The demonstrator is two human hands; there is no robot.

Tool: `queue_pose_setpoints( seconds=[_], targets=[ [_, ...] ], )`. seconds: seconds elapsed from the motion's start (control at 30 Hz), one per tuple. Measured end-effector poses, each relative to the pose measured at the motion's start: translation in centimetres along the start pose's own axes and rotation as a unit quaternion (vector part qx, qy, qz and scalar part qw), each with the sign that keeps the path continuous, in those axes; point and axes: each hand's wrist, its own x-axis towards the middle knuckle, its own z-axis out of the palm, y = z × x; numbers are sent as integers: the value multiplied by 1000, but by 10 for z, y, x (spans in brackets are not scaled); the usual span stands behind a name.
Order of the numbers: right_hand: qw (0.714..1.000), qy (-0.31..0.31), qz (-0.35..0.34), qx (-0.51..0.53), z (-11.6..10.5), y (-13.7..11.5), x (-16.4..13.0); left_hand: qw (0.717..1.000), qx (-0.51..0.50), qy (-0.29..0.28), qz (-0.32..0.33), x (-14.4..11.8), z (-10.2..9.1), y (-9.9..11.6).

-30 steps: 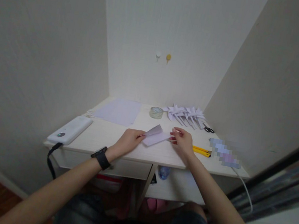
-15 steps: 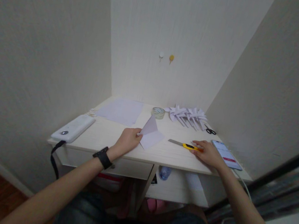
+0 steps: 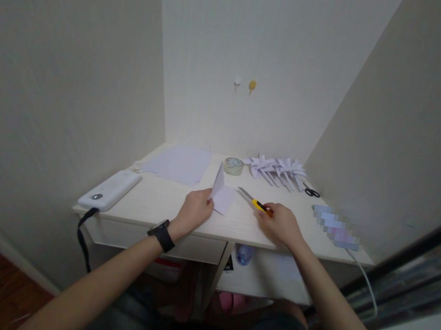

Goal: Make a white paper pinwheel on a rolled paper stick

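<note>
From the head view, the left hand (image 3: 194, 211) pinches a folded paper (image 3: 221, 195) standing half-raised on the surface (image 3: 155, 199), while the right hand (image 3: 280, 225) grips a yellow knife (image 3: 254, 201) whose blade points toward the paper, with tape (image 3: 233, 165) behind them.

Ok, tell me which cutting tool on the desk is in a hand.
The yellow utility knife, held by the right hand with its blade toward the folded paper. The black scissors lie untouched at the desk's far right.
</note>
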Motion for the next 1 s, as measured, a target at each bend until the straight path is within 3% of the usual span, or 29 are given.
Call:
queue_pose_setpoints(
  seconds=[0.17, 0.3, 0.47, 0.63, 0.8, 1.0],
  targets=[
    [998, -14, -15, -57, 6, -46, -1, 999, 19, 1, 44, -2, 8, 24],
    [997, -30, -9, -64, 11, -53, 0, 996, 33, -17, 79, -8, 16, 43],
    [998, -27, -49, -25, 13, -35, 5, 980, 18, -37, 194, -12, 16, 40],
    [988, -35, -136, 69, 19, -9, 19, 933, 37, -111, 341, 19, 4, 12],
    [966, -41, -207, 150, 26, 11, 37, 917, 59, -177, 353, 49, 13, 8],
    [950, -31, -221, 217, 31, 28, 51, 914, 22, -189, 357, 52, 34, 16]
  ],
)
